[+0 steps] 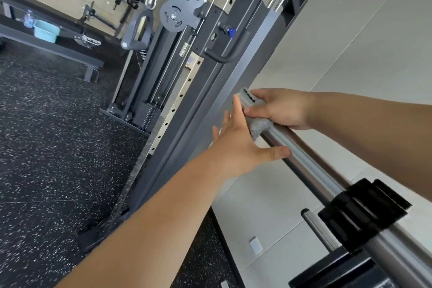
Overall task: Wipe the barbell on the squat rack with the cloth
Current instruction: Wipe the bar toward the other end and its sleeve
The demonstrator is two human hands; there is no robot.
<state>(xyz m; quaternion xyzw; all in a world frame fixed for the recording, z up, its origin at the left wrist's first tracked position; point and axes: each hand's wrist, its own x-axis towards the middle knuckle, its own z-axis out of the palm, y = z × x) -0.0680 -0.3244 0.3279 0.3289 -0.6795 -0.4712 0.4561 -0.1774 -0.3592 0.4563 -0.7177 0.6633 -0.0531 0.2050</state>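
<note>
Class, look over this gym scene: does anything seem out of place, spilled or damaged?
Only mildly: a pale blue tub and a bottle sit on the bench, odd among gym kit, probably cleaning supplies. Nothing looks spilled or broken.

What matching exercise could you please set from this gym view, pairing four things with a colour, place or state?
Things:
1. cloth
2. tub
3. collar
4. left hand

Descriptions:
A. black, round the barbell
B. light blue, on the bench
C. fingers straight, thumb at the barbell
D. grey, gripped by the right hand on the barbell

Pairs: 1-D, 2-B, 3-A, 4-C
</note>
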